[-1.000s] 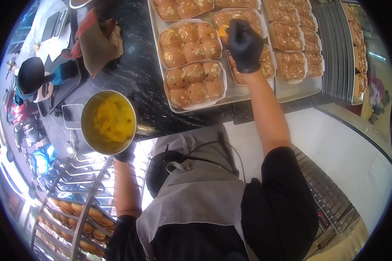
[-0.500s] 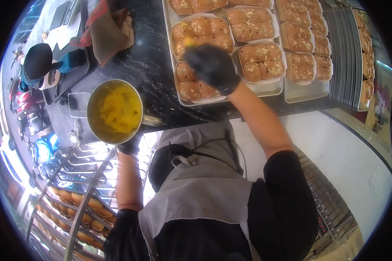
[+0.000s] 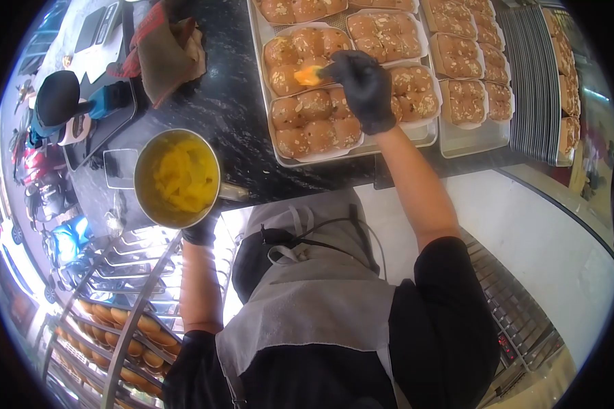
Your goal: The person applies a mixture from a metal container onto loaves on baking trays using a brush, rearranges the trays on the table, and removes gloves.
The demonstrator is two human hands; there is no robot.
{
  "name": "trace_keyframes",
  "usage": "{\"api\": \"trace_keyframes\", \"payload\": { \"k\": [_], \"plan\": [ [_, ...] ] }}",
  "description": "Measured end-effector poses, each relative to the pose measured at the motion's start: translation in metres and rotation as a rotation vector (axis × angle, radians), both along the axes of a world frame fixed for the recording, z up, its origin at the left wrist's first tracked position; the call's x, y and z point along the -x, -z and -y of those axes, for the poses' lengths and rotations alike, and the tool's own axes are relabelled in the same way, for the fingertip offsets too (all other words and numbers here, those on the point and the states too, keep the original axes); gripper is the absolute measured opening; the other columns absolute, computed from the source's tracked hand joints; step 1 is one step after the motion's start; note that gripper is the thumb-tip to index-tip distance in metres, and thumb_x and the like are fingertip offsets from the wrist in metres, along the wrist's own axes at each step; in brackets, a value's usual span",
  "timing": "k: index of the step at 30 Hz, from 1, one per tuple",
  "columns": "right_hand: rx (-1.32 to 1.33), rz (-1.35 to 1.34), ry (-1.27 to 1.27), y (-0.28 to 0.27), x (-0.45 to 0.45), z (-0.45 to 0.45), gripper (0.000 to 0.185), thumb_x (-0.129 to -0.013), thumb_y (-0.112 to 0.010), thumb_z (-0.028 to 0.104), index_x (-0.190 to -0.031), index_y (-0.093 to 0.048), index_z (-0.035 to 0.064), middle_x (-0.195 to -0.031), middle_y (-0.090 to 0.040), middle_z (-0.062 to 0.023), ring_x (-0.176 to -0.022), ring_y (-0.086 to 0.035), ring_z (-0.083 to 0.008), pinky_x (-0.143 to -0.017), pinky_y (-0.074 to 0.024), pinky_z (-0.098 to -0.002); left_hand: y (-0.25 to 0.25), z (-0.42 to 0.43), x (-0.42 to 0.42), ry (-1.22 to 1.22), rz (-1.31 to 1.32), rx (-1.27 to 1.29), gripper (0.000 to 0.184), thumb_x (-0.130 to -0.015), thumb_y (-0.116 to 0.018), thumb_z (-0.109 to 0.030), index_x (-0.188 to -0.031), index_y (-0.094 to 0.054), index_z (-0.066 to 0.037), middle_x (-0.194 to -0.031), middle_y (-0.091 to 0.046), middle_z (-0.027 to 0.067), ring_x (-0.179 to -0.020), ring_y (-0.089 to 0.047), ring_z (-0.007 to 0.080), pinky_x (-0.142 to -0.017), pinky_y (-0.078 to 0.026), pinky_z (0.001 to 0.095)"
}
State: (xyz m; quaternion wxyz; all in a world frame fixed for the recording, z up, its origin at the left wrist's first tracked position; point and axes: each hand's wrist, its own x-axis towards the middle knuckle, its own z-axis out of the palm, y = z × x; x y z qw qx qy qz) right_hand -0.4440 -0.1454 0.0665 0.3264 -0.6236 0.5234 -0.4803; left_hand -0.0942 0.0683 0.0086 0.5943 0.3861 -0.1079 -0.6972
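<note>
My right hand, in a black glove, is closed on a small brush with an orange-yellow head. The brush is over a block of almond-topped buns at the left of a metal tray. A second block of buns lies just below it. My left hand, also gloved in black, is wrapped round the underside of a steel pot; most of its fingers are hidden. Yellow contents show inside the pot, whose handle points right.
Another tray of buns stands to the right, beside a tall stack of dark trays. Cloths, a scale and a clear container lie at the left. A rack holding bread stands lower left.
My right hand moved left with the brush from the buns at the tray's right to those at its left, then slightly up and right. My left hand still holds the pot.
</note>
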Motion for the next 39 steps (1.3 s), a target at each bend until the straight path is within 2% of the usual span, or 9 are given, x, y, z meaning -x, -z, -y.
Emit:
{"api": "trace_keyframes", "payload": {
  "k": [8,15,20,24,27,29,32,35,39],
  "plan": [
    [0.579,-0.794,-0.498,-0.002,0.013,-0.012,0.021,-0.082,-0.070,0.012,-0.102,-0.067,0.0148,-0.083,-0.064,-0.0042,-0.072,-0.063,-0.0245,-0.058,-0.0508,-0.0376,-0.007,0.006,0.016,0.199,0.977,0.209,0.079,-0.076,-0.080,-0.007,-0.143,-0.039,-0.002,-0.137,-0.051,0.0144,-0.121,-0.054,0.0279,-0.104,-0.045,0.0383],
    [-0.133,0.162,0.014,0.007,0.058,0.009,0.014,-0.093,-0.066,0.012,-0.105,-0.069,0.0060,-0.100,-0.073,-0.0054,-0.085,-0.069,-0.0124,-0.070,-0.0540,-0.0284,0.018,-0.005,0.016,-0.062,0.145,-0.042,0.076,-0.076,-0.078,-0.002,-0.142,-0.040,-0.001,-0.137,-0.053,0.0151,-0.120,-0.055,0.0277,-0.101,-0.048,0.0382],
    [0.622,-0.887,-0.281,-0.005,0.073,0.007,0.024,-0.085,-0.070,0.014,-0.109,-0.067,0.0108,-0.097,-0.069,-0.0031,-0.083,-0.066,-0.0186,-0.066,-0.0535,-0.0303,0.007,0.006,0.026,0.316,1.167,0.192,0.061,-0.096,-0.055,-0.032,-0.145,-0.034,-0.001,-0.143,-0.046,0.0193,-0.121,-0.054,0.0345,-0.098,-0.050,0.0460],
    [0.639,-0.934,-0.477,0.000,0.063,-0.030,0.026,-0.081,-0.073,0.020,-0.106,-0.066,0.0140,-0.087,-0.060,-0.0008,-0.076,-0.060,-0.0213,-0.061,-0.0507,-0.0328,-0.008,0.018,0.039,0.293,0.923,0.190,0.065,-0.099,-0.043,-0.043,-0.148,-0.031,-0.002,-0.146,-0.041,0.0210,-0.122,-0.052,0.0382,-0.099,-0.049,0.0507],
    [0.632,-0.833,-0.340,0.000,0.063,-0.033,0.029,-0.080,-0.074,0.023,-0.107,-0.065,0.0146,-0.082,-0.055,-0.0006,-0.071,-0.057,-0.0201,-0.059,-0.0484,-0.0337,-0.004,0.019,0.038,0.478,1.196,0.224,0.069,-0.097,-0.046,-0.045,-0.150,-0.028,-0.004,-0.147,-0.039,0.0220,-0.124,-0.050,0.0397,-0.101,-0.047,0.0538],
    [0.588,-0.786,-0.283,0.002,0.060,-0.026,0.028,-0.080,-0.074,0.022,-0.106,-0.065,0.0141,-0.081,-0.054,-0.0015,-0.069,-0.056,-0.0196,-0.057,-0.0465,-0.0343,-0.009,0.022,0.049,0.090,0.214,0.072,0.075,-0.095,-0.049,-0.050,-0.151,-0.026,-0.005,-0.150,-0.035,0.0227,-0.127,-0.046,0.0418,-0.100,-0.046,0.0589],
    [0.626,-0.790,-0.479,0.007,0.059,-0.032,0.030,-0.079,-0.074,0.021,-0.107,-0.065,0.0131,-0.080,-0.053,-0.0026,-0.068,-0.055,-0.0207,-0.057,-0.0463,-0.0347,-0.017,0.025,0.050,0.472,1.069,0.098,0.080,-0.093,-0.052,-0.053,-0.151,-0.024,-0.006,-0.153,-0.028,0.0220,-0.129,-0.042,0.0426,-0.098,-0.044,0.0635],
    [0.330,-0.409,-0.300,0.005,0.058,-0.033,0.015,-0.091,-0.066,0.019,-0.102,-0.068,0.0085,-0.083,-0.064,-0.0028,-0.072,-0.062,-0.0140,-0.061,-0.0481,-0.0283,0.005,0.016,0.041,0.177,0.318,0.030,0.082,-0.092,-0.054,-0.054,-0.152,-0.023,-0.007,-0.155,-0.023,0.0211,-0.130,-0.040,0.0424,-0.097,-0.043,0.0656],
    [-0.191,0.171,0.137,0.010,0.080,-0.011,0.023,-0.098,-0.058,0.020,-0.089,-0.069,0.0014,-0.085,-0.075,-0.0095,-0.079,-0.072,-0.0158,-0.069,-0.0545,-0.0287,-0.005,0.015,0.049,0.299,0.557,0.034,0.083,-0.091,-0.055,-0.055,-0.152,-0.023,-0.008,-0.155,-0.025,0.0198,-0.130,-0.040,0.0413,-0.096,-0.043,0.0641]
  ]
}}
